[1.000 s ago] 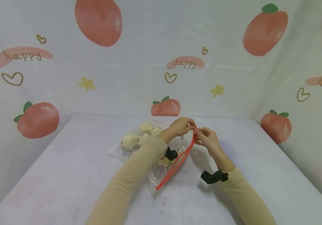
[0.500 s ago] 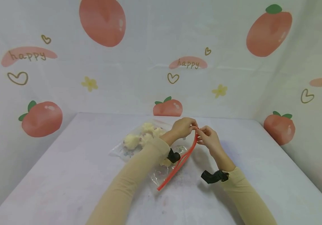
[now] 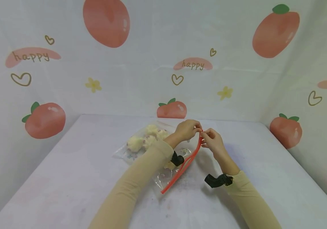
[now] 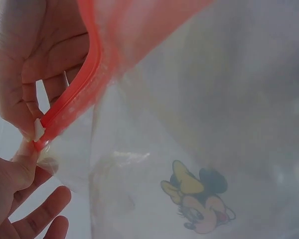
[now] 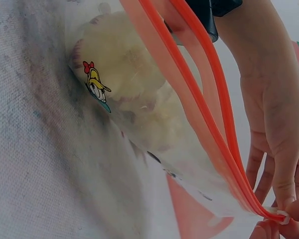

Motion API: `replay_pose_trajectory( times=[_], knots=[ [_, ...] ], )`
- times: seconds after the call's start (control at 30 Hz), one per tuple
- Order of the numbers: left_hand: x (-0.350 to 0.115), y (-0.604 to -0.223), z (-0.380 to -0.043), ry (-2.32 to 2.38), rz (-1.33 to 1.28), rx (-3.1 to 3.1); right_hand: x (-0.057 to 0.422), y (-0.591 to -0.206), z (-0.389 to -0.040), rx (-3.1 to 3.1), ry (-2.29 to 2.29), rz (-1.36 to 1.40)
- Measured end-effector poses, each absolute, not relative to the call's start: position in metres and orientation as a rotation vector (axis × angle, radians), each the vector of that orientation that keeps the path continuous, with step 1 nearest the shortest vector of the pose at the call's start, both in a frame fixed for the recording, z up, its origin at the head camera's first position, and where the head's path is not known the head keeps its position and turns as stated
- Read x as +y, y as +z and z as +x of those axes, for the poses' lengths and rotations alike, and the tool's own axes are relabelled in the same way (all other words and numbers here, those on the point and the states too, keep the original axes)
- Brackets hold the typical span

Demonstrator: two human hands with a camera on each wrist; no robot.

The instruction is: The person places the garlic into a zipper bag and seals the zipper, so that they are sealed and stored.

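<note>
A clear zip bag (image 3: 129, 156) lies on the table, its red zip strip (image 3: 177, 178) running down the right side. Several pale-yellow rounded lumps (image 3: 135, 143) with purple-tinged edges are inside. At the upper end of the strip, my left hand (image 3: 188, 129) pinches the corner at the small white slider (image 4: 39, 129). My right hand (image 3: 213, 141) pinches the same corner from the other side, its other fingers (image 4: 42, 219) spread loosely. Farther down, the two red zip edges (image 5: 189, 74) stand apart with a gap between them. Cartoon characters (image 4: 202, 201) are printed on the plastic.
A pale cloth covers the table (image 3: 66, 178). Behind it hangs a white curtain (image 3: 146, 63) printed with red fruit and "happy". Black wrist mounts (image 3: 217, 180) stick out from both sleeves, the left one close over the bag.
The head view has turned slightly left, so everything sits a little farther right. Both hands keep their pinch at the bag's corner, and the red edges look slightly closer together.
</note>
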State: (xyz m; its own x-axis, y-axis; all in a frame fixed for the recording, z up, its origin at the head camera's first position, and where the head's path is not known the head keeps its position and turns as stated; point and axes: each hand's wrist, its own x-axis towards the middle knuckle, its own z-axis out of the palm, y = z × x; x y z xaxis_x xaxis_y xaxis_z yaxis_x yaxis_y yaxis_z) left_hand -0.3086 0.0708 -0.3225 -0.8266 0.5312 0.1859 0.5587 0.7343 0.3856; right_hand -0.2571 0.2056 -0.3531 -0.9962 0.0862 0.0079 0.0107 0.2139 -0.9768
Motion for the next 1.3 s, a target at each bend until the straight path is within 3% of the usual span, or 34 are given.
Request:
replay_pose_trajectory(
  times=[1.3],
  knots=[
    [0.067, -0.326, -0.311, -0.789, -0.918, -2.855, 0.205, -0.358, -0.247, -2.454, 1.866, -0.093]
  ],
)
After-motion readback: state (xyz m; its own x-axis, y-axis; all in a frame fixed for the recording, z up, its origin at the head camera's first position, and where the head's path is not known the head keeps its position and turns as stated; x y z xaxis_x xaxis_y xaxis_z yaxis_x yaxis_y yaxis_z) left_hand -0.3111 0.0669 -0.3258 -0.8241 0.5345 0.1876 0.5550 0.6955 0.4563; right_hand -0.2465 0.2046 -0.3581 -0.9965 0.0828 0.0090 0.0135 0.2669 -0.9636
